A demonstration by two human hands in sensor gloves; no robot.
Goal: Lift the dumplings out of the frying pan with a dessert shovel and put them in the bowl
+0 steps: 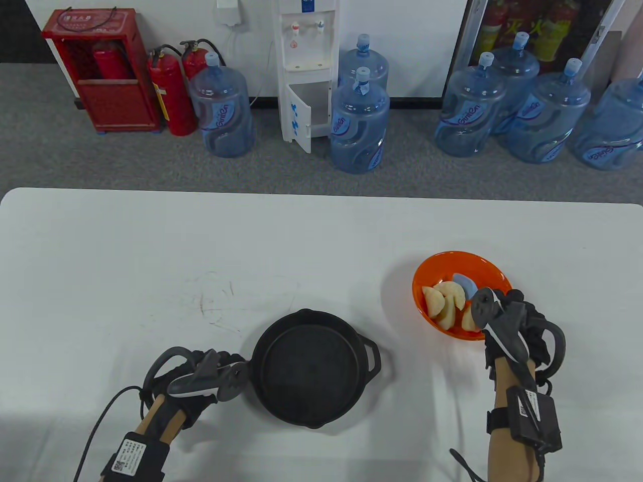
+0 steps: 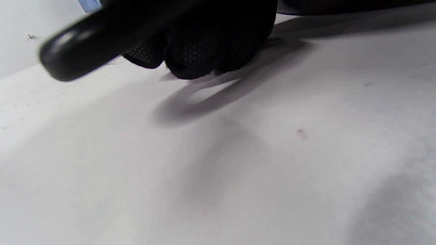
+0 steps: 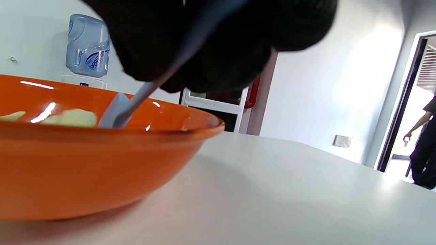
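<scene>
The black frying pan (image 1: 311, 369) sits near the table's front edge with nothing inside it. My left hand (image 1: 216, 374) grips its long handle at the pan's left side. In the left wrist view my gloved fingers (image 2: 204, 51) curl round that black handle (image 2: 85, 44). The orange bowl (image 1: 447, 266) stands to the right and holds several pale dumplings (image 1: 442, 301). My right hand (image 1: 507, 314) holds the blue-grey dessert shovel (image 1: 467, 287), whose blade lies inside the bowl. The right wrist view shows the bowl (image 3: 85, 163), the shovel (image 3: 126, 105) and a dumpling (image 3: 78, 117).
The white table (image 1: 150, 261) spreads to the left and far side. Behind it on the floor stand water bottles (image 1: 359, 123), a white dispenser (image 1: 306, 65) and red fire extinguishers (image 1: 171, 93). A person (image 3: 422, 146) stands in a doorway far to the right.
</scene>
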